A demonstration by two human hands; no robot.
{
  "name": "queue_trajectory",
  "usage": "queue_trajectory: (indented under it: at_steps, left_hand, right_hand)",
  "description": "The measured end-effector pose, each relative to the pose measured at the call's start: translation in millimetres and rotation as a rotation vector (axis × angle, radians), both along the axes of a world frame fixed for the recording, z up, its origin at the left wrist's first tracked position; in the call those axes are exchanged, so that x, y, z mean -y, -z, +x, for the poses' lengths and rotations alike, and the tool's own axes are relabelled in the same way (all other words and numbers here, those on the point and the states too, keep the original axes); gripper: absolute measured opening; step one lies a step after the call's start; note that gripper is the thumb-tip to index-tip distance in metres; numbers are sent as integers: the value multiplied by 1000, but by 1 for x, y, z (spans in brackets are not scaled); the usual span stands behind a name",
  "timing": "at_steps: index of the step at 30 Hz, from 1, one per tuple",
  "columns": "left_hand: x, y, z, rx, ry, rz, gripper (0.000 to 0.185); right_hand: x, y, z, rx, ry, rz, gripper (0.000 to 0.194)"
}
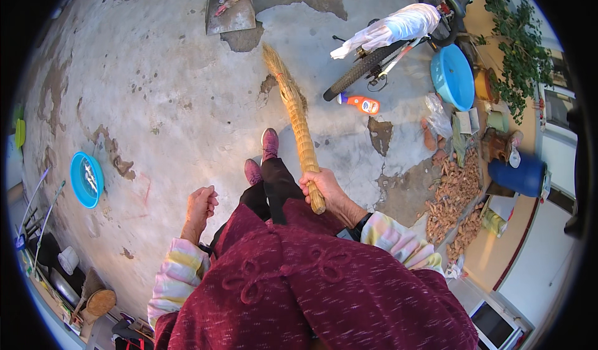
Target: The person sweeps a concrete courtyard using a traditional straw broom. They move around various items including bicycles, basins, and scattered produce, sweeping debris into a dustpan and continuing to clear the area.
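My right hand (pixel 325 186) grips the thick handle end of a straw broom (pixel 298 116), its bristle end pointing forward and tilted slightly left. Nothing shows in my left hand (pixel 201 207), which hangs to the left of my legs with its fingers curled in. Ahead, beyond the broom's tip, a metal dustpan (pixel 236 20) sits on the worn concrete floor (pixel 187 79) with some pinkish scraps inside. To the right of the broom an orange spray bottle (pixel 363 104) with a purple top lies on its side.
A bicycle (pixel 373 65) with a white cloth over it stands ahead right. Blue basins are at the left (pixel 87 180) and right (pixel 451 78). A heap of brownish pieces (pixel 455 195) lies along the right wall near a blue barrel (pixel 516 174). Poles (pixel 49 221) lean at far left.
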State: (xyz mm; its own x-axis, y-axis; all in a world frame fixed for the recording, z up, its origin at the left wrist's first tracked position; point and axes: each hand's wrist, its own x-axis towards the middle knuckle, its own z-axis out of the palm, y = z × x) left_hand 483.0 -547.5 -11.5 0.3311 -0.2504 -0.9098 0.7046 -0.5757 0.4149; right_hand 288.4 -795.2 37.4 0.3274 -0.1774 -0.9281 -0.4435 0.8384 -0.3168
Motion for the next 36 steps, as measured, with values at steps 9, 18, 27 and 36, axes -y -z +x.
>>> queue_trajectory:
  at_steps: [9, 18, 27, 36]
  left_hand:
    - [43, -22, 82, 93, -46, 49, 21]
    - [121, -25, 126, 56, 113, 92, 20]
    - [189, -10, 203, -61, 378, 37, 16]
    - [296, 12, 367, 7, 844, -38, 18]
  right_hand:
    - [136, 86, 69, -68, 45, -330, 17]
    - [192, 172, 112, -202, 95, -183, 19]
    - [135, 147, 104, -334, 131, -120, 21]
    - [-13, 108, 160, -412, 221, -37, 25]
